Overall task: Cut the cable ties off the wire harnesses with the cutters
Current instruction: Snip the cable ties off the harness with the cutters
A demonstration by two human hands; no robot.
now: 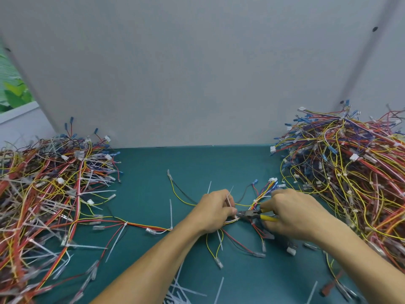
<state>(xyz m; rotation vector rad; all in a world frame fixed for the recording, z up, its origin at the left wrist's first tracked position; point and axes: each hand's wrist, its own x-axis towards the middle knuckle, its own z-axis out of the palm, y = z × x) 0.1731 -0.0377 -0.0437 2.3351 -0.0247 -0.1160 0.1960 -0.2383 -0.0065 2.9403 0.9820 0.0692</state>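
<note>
White cable tie (229, 200) on the wire harness (262, 195), centre-near on the green mat (149, 172), meets the nose of the cutters (248, 214), L hand (215, 210) pinching tie & wires, R hand (293, 213) clamped on yellow handles; cut looks imminent, needing a squeeze clear of wires.

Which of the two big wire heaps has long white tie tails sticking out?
The heap on the person's left: long white tails bristle from it. The right heap shows only small white knots on its wires.
</note>
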